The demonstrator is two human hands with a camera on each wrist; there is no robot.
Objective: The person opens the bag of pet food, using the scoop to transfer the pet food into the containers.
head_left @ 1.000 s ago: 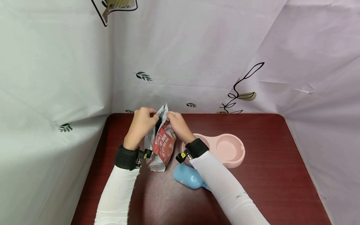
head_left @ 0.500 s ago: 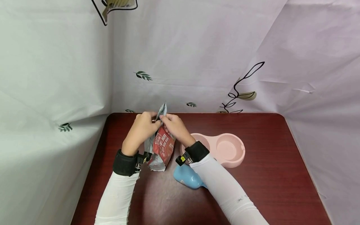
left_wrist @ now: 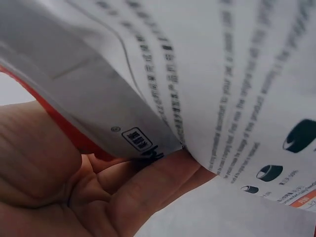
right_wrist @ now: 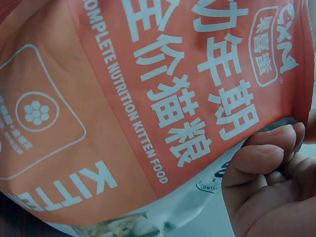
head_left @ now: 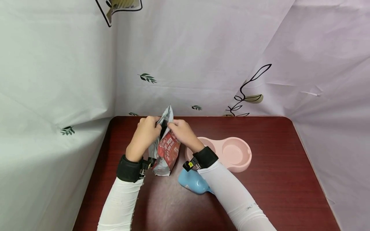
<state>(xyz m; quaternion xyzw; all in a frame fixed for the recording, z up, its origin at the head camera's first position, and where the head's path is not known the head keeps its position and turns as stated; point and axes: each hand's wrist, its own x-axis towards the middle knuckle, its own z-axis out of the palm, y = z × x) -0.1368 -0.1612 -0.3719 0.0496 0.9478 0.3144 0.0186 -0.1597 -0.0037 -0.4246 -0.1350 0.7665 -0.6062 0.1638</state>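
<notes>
Table (head_left: 274, 192), dark red, wood-grained, is standing before pale leaf-printed cloth (head_left: 196, 57). Kitten food bag (head_left: 169, 149) is standing on it, left of a pink double bowl (head_left: 218, 151), and is bearing "COMPLETE NUTRITION KITTEN FOOD" and Chinese characters. Left hand (head_left: 144, 134) and right hand (head_left: 182, 132) are pinching opposite sides of its parted mouth.

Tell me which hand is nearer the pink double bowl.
Right: the right hand grips the bag near the left end of the pink double bowl; the left hand grips the bag's opposite side, farther left.
</notes>
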